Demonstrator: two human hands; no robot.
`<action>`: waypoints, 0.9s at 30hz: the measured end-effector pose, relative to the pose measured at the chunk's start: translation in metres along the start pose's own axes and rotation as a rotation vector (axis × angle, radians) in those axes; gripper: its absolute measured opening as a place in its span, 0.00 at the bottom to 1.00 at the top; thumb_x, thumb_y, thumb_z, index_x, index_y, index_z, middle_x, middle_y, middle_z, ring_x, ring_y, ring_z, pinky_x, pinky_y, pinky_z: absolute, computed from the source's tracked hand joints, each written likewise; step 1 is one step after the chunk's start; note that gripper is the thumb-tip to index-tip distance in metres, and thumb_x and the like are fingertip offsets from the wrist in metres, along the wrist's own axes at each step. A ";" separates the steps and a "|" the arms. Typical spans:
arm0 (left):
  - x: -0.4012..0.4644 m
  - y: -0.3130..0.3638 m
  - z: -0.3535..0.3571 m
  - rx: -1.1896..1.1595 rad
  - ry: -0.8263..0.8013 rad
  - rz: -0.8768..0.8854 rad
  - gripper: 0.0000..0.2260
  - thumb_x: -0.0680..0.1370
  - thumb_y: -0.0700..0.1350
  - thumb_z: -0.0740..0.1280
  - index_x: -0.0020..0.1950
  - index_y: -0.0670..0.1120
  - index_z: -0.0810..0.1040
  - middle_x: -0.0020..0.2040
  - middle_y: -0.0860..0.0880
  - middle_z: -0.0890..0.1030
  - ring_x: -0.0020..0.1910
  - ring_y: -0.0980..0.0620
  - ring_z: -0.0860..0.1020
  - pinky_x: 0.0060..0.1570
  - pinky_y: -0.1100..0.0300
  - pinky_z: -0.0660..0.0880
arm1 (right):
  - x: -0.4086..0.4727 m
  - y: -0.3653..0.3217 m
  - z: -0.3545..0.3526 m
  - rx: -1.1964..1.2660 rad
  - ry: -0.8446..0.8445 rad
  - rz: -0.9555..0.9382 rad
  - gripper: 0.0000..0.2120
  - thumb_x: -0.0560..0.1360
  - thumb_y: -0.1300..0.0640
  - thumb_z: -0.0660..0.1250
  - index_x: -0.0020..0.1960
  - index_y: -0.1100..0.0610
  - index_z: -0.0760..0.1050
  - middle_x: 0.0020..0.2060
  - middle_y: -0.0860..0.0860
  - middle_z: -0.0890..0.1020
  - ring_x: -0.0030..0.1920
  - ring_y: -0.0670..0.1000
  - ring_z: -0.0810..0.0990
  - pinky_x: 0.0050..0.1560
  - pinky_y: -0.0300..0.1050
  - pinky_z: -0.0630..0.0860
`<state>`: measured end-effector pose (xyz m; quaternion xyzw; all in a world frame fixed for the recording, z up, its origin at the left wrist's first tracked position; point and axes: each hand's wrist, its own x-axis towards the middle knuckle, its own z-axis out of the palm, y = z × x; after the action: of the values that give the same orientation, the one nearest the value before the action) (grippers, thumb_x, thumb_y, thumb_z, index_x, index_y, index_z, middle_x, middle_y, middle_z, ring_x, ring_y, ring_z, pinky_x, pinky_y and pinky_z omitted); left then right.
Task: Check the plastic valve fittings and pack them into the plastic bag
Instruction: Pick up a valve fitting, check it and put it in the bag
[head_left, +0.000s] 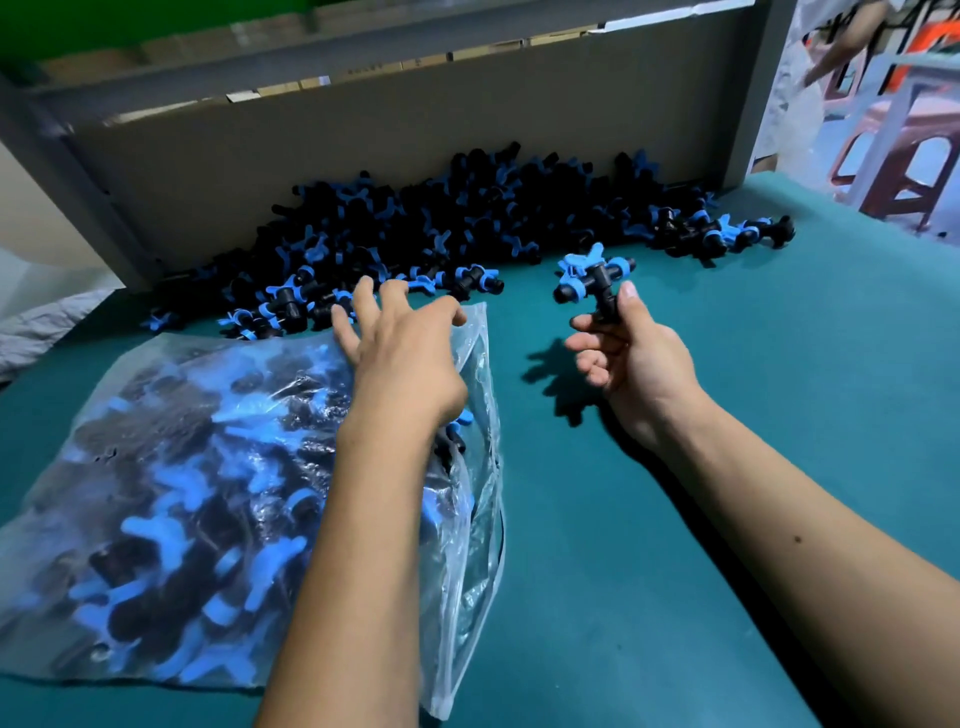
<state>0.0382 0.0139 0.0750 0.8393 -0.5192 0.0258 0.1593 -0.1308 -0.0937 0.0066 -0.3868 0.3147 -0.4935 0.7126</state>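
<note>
Teal table (675, 545): left hand (400, 353) splayed over bag (156, 519), right hand (634, 353) pinches valve fitting (592, 278).

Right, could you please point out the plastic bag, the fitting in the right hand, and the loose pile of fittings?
plastic bag (171, 499), head view, on its filled middle.
held fitting (587, 278), head view, on its black body above the right hand's fingers.
pile of fittings (441, 218), head view, on the heap's middle.

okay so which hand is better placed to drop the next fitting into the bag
The right hand: it already pinches a valve fitting, raised beside the plastic bag. The left hand holds nothing, fingers spread over the bag's mouth.
</note>
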 end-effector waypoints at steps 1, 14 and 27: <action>0.000 -0.002 -0.002 -0.010 0.007 -0.006 0.36 0.65 0.31 0.70 0.66 0.60 0.74 0.80 0.45 0.58 0.82 0.43 0.42 0.79 0.40 0.35 | 0.000 0.000 0.000 0.005 -0.007 -0.004 0.25 0.83 0.42 0.59 0.48 0.64 0.78 0.30 0.55 0.81 0.25 0.47 0.74 0.23 0.36 0.67; 0.002 -0.006 0.010 -0.062 0.039 0.134 0.32 0.66 0.50 0.83 0.67 0.58 0.74 0.83 0.46 0.53 0.82 0.45 0.39 0.77 0.47 0.32 | -0.007 0.009 0.003 -0.239 -0.153 -0.222 0.04 0.76 0.53 0.72 0.50 0.52 0.85 0.28 0.50 0.71 0.27 0.49 0.64 0.27 0.37 0.61; 0.006 -0.009 0.003 -0.504 0.183 0.116 0.36 0.67 0.21 0.56 0.61 0.56 0.77 0.75 0.47 0.71 0.80 0.47 0.61 0.62 0.60 0.74 | -0.012 0.004 -0.001 -0.266 -0.423 -0.148 0.07 0.76 0.63 0.71 0.53 0.55 0.85 0.40 0.55 0.83 0.36 0.51 0.80 0.33 0.42 0.78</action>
<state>0.0480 0.0116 0.0711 0.7362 -0.5400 -0.0194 0.4076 -0.1330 -0.0819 0.0034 -0.5936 0.1915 -0.4065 0.6677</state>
